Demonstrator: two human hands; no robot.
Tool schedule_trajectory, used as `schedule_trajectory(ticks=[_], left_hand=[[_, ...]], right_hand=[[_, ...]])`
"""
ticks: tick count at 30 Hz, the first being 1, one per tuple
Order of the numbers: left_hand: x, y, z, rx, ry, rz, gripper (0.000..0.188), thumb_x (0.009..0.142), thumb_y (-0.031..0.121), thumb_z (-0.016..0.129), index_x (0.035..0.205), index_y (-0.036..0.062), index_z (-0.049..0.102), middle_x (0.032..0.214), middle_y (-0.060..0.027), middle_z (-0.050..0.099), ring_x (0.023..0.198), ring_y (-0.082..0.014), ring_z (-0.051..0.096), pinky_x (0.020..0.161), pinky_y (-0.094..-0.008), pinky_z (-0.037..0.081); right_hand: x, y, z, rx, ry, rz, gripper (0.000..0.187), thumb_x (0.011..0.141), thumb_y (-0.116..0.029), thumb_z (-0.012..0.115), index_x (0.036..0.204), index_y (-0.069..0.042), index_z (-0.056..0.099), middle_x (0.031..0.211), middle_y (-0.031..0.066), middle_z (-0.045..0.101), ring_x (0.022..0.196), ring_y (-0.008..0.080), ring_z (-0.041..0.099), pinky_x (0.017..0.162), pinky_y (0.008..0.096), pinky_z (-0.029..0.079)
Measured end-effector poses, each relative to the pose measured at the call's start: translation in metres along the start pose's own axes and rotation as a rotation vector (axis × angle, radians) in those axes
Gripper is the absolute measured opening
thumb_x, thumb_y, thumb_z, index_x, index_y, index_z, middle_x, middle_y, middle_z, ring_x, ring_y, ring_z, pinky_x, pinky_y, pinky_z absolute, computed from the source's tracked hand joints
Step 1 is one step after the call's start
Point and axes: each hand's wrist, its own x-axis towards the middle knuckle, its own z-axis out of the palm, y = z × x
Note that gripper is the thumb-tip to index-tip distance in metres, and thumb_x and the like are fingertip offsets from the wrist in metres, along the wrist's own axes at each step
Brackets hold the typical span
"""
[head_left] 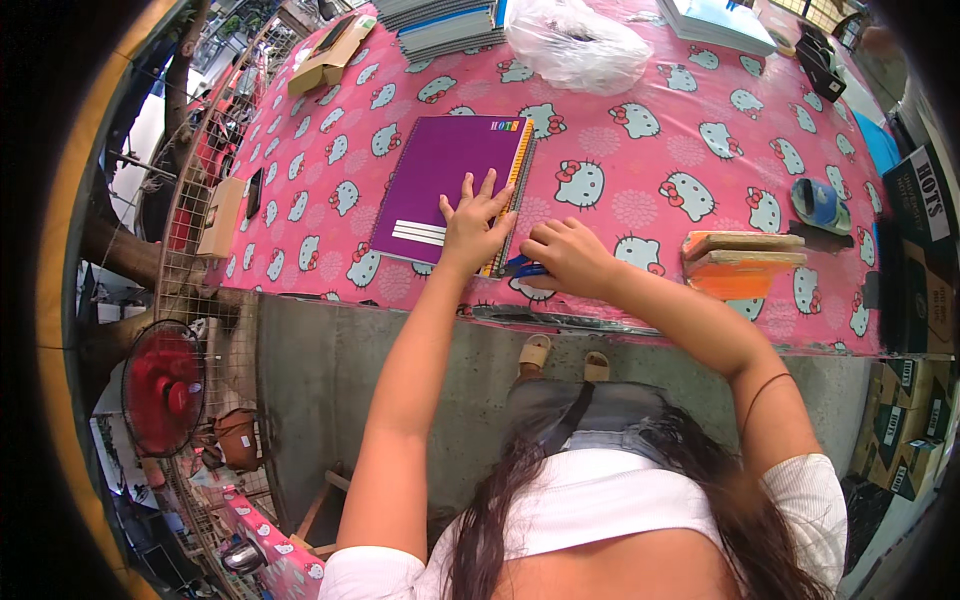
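A purple spiral notebook (430, 175) lies flat on the table near its front edge, with a yellow strip and a dark coil along its right side. My left hand (477, 225) rests on the cover with its fingers spread, pressing close to that right side. By the notebook's lower right corner, my right hand (570, 258) is closed around a blue-handled tool (525, 267). The tool's front end points at the corner and the coil. Its kind is mostly hidden by my fingers.
Pink patterned cloth covers the table (630, 165). Farther back are a notebook stack (450, 35), a clear plastic bag (580, 50) and a cardboard box (335, 58). Orange-wrapped wooden blocks (742, 262) and a blue roll (822, 205) lie rightward. Cartons (905, 420) stand at right.
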Motion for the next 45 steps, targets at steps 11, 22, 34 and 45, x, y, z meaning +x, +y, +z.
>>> schedule_trajectory(ticks=[11, 22, 34, 45], left_hand=[[-0.001, -0.002, -0.002, -0.017, 0.014, -0.004, 0.044, 0.083, 0.032, 0.065, 0.126, 0.0216, 0.062, 0.147, -0.0113, 0.042, 0.141, -0.0386, 0.024, 0.105, -0.0713, 0.003], [-0.001, -0.001, -0.001, -0.020, 0.020, 0.009, 0.044, 0.083, 0.031, 0.064, 0.126, 0.0227, 0.062, 0.146, -0.0118, 0.042, 0.140, -0.0398, 0.026, 0.105, -0.0719, 0.004], [-0.001, 0.010, -0.007, 0.138, -0.076, -0.027, 0.068, 0.072, 0.027, 0.072, 0.137, 0.0291, 0.050, 0.152, -0.0082, 0.032, 0.142, -0.0386, 0.019, 0.105, -0.0723, 0.007], [0.000, 0.006, -0.007, 0.084, -0.053, -0.020, 0.067, 0.069, 0.023, 0.070, 0.134, 0.0279, 0.054, 0.152, -0.0084, 0.033, 0.142, -0.0390, 0.020, 0.105, -0.0723, 0.004]], right_hand=[[0.003, -0.003, -0.003, -0.015, -0.005, 0.026, 0.040, 0.075, -0.040, 0.073, 0.098, -0.011, 0.058, 0.092, 0.0054, 0.056, 0.089, 0.0246, 0.056, 0.078, 0.0392, 0.042], [0.007, -0.002, -0.007, 0.036, -0.003, 0.021, 0.041, 0.072, -0.041, 0.075, 0.094, -0.009, 0.060, 0.085, 0.0069, 0.059, 0.083, 0.0264, 0.061, 0.072, 0.0415, 0.047], [0.017, -0.006, -0.030, 0.449, -0.520, 0.575, 0.047, 0.077, -0.049, 0.071, 0.096, -0.006, 0.065, 0.085, 0.0126, 0.068, 0.083, 0.0297, 0.066, 0.074, 0.0486, 0.051], [0.013, 0.000, -0.011, 0.283, -0.183, 0.248, 0.046, 0.073, -0.047, 0.074, 0.085, -0.004, 0.065, 0.079, 0.0099, 0.063, 0.078, 0.0269, 0.065, 0.072, 0.0400, 0.050]])
